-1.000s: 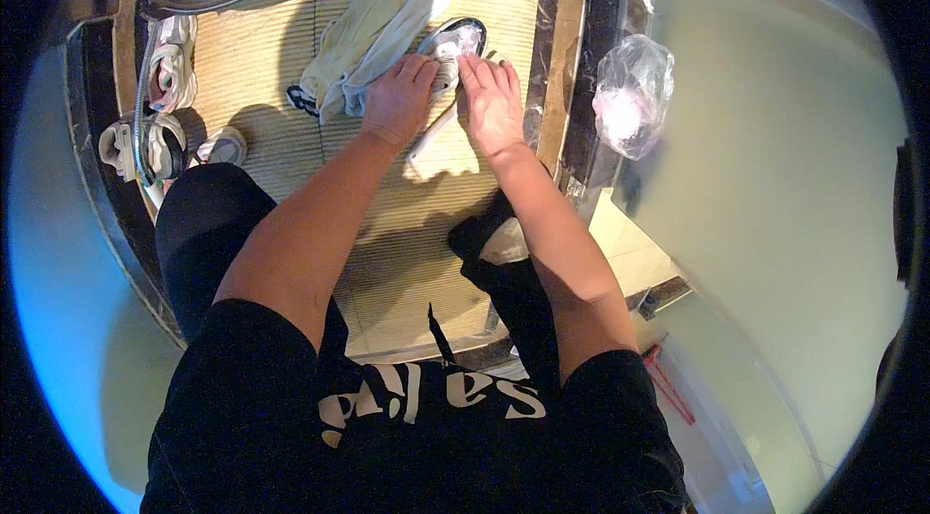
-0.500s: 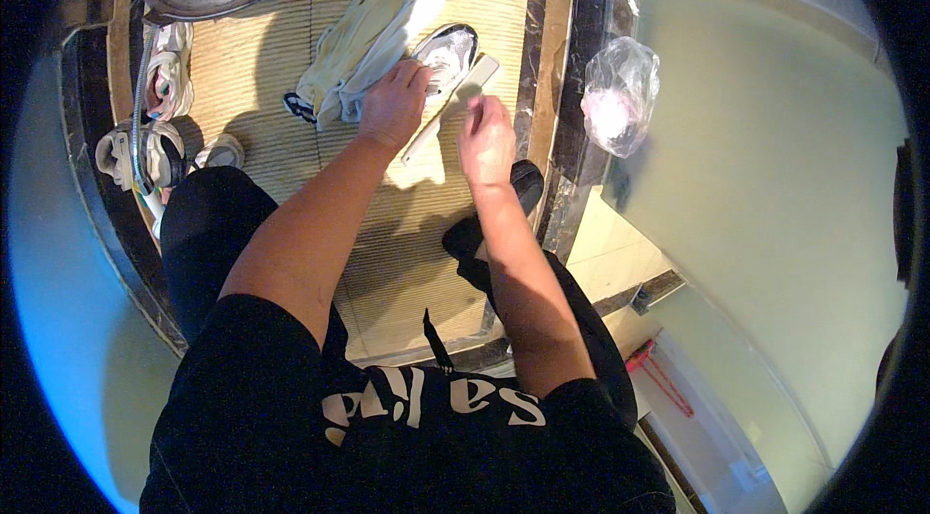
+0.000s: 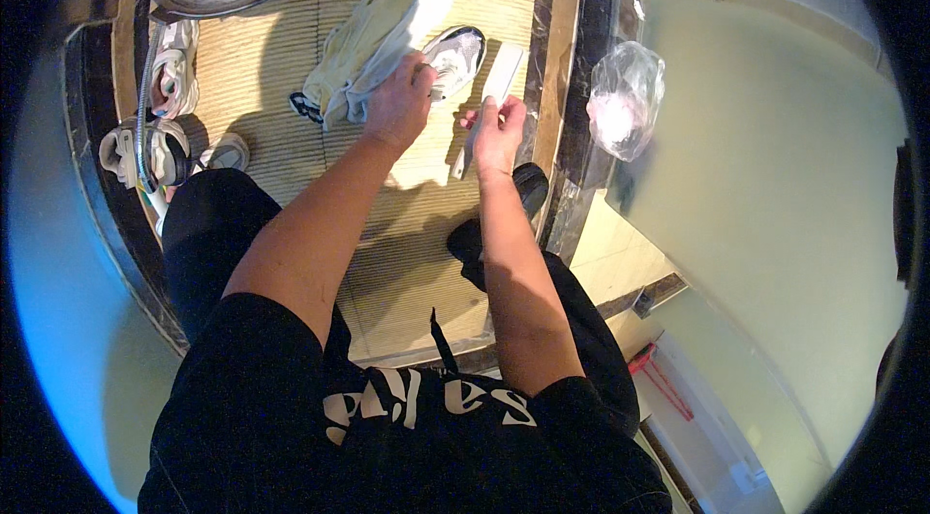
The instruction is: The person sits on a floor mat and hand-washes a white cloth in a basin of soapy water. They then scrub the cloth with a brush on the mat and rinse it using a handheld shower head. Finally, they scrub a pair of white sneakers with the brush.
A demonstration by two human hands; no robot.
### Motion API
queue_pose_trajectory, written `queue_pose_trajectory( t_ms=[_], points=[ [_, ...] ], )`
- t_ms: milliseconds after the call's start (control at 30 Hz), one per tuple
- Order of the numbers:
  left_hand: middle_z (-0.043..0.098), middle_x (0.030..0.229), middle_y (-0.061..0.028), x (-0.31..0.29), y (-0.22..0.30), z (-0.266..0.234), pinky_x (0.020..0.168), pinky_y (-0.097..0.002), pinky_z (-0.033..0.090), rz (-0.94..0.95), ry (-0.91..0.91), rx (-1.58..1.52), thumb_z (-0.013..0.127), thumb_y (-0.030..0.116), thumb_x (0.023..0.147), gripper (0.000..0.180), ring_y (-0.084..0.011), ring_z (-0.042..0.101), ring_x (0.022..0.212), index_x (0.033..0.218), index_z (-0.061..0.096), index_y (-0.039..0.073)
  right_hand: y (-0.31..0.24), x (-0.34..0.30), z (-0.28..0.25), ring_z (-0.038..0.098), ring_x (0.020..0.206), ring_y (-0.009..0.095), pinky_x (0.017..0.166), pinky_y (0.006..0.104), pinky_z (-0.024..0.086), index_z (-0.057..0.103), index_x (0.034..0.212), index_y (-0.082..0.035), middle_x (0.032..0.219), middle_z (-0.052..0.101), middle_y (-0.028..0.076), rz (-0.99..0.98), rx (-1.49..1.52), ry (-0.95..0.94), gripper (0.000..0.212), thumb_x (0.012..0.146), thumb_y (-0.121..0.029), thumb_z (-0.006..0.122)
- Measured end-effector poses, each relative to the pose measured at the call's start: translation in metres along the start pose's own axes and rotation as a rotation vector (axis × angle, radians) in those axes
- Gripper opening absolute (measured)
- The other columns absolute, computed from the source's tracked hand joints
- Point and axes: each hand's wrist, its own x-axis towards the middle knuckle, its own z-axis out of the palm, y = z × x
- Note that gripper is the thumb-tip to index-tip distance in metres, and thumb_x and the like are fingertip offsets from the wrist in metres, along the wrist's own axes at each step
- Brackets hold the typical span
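Observation:
My left hand [image 3: 399,105] is curled, its fingers closed at the near end of a white and grey sneaker [image 3: 459,54] with a dark rim. Beneath and left of that hand lies a bunched pale yellow and white cloth-like bundle [image 3: 363,44]. A dark-and-white striped piece [image 3: 306,108] shows at the bundle's lower left end. In my right hand [image 3: 498,131] is a long white brush-like tool [image 3: 505,71], its broad flat part beyond my fingers and a thinner end below them. Its bristles, if any, do not show.
A large dark-rimmed basin [image 3: 247,5] stands at the far left. More shoes [image 3: 150,151] lie by a metal hose [image 3: 146,97] along the left ledge. A clear plastic bag [image 3: 627,102] sits on the dark right ledge. The floor [image 3: 387,291] is ribbed and tan.
My right hand has taken hold of the white tool, which has shifted right and turned more upright. The sneaker in my left hand has turned, showing more of its upper.

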Motion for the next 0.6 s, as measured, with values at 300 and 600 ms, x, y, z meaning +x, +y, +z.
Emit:
queue_pose_trajectory(
  t_ms=[300,600],
  points=[
    [0.051,0.114,-0.0107,-0.007,-0.003,0.006,0.075,-0.0425,0.053,0.028,-0.011,-0.068,0.062,0.005,0.074,0.033,-0.0332,0.058,0.099,0.104,0.052,0.008,-0.048,0.014,0.000,0.055,0.058,0.011,0.048,0.0248,0.043,0.059,0.104,-0.004,0.078,0.064,0.010,0.264,-0.501,-0.468,0.022,0.091,-0.021,0.061],
    [0.052,0.109,-0.0087,0.000,-0.002,0.004,0.073,-0.0415,0.055,-0.018,-0.009,-0.006,0.058,0.009,0.077,0.024,-0.0308,0.058,0.098,0.100,0.053,0.008,-0.075,-0.032,-0.033,0.051,0.056,0.009,0.044,0.0261,0.038,0.059,0.102,0.002,0.064,0.056,0.002,0.460,-0.313,-0.688,0.051,0.080,-0.042,0.073]
  ],
)
